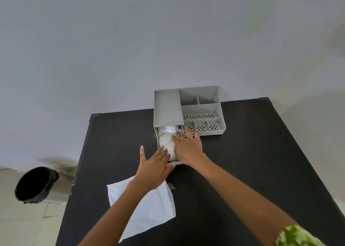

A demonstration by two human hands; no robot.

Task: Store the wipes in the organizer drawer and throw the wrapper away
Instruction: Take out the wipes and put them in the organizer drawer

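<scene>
A grey organizer (168, 107) stands at the far middle of the black table (242, 152). Its lower left drawer (159, 139) is pulled out toward me. A white bundle of wipes (167, 140) lies inside the drawer. My right hand (187, 147) rests flat on the wipes' right side, fingers spread. My left hand (153, 168) lies at the drawer's front end, fingers apart and touching the wipes' near end. The white wrapper (149, 208) lies flat on the table near me, partly under my left forearm.
A bin with a black liner (35, 184) stands on the tiled floor left of the table. The organizer's open top compartments (200, 115) hold nothing. A small dark scrap (171, 186) lies beside the wrapper. The grey wall is behind the table.
</scene>
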